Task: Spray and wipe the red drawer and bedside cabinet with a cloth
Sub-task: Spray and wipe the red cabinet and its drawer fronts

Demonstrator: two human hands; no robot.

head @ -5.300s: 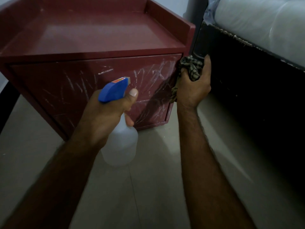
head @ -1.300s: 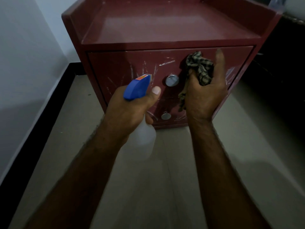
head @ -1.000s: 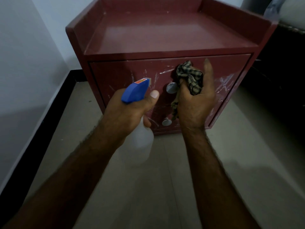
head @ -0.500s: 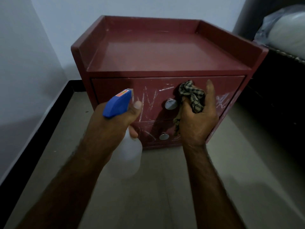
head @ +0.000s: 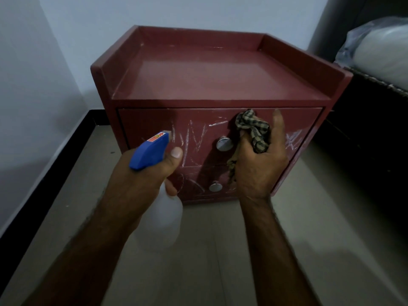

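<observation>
cabinet (head: pixel 220 80) top showing smooth semi-gloss red paint | drawer (head: pixel 293 122) front showing red paint w/ chalky white scuffs | knobs (head: pixel 224 144) shining like polished metal | cloth (head: pixel 254 131) looking woven, checked, matt | bottle (head: pixel 165 221) showing frosted plastic body, blue plastic head | floor (head: pixel 220 272) looking smooth, satin tile | mattress (head: pixel 379 51) wearing clear plastic wrap

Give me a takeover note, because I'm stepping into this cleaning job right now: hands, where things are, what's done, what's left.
Left hand grips the spray bottle, nozzle aimed at the upper drawer. Right hand holds the bunched checked cloth at that drawer front, just right of its knob.
Done: nothing that shows; white scribble marks cross the upper drawer and the lower drawer.
Left: spray and wipe both drawer fronts, then the bedside cabinet top and sides.
</observation>
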